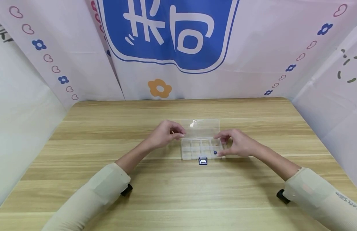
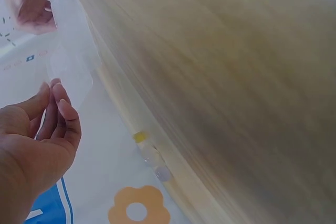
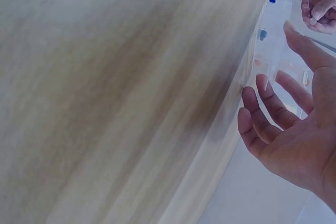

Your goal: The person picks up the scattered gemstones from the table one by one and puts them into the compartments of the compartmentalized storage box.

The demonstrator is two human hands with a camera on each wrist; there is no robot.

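A clear plastic compartment box (image 1: 195, 154) stands on the table with its lid (image 1: 203, 129) raised at the back and a blue clasp (image 1: 203, 160) at the front. One round dark blue bead (image 1: 215, 152) sits in the front right compartment. My right hand (image 1: 237, 143) holds the box's right end, thumb at the front corner and index finger near the hinge. By the rear left corner, my left hand (image 1: 168, 133) brings thumb and fingertips together; the right wrist view shows a small pale piece (image 3: 313, 21) pinched there, its kind unclear.
Small yellow (image 2: 139, 137) and purplish (image 2: 163, 173) pieces lie on the table left of the box in the left wrist view. White printed cloth (image 1: 253, 57) hangs behind the wooden table (image 1: 167, 192) and along both sides. Black straps hang below both cuffs.
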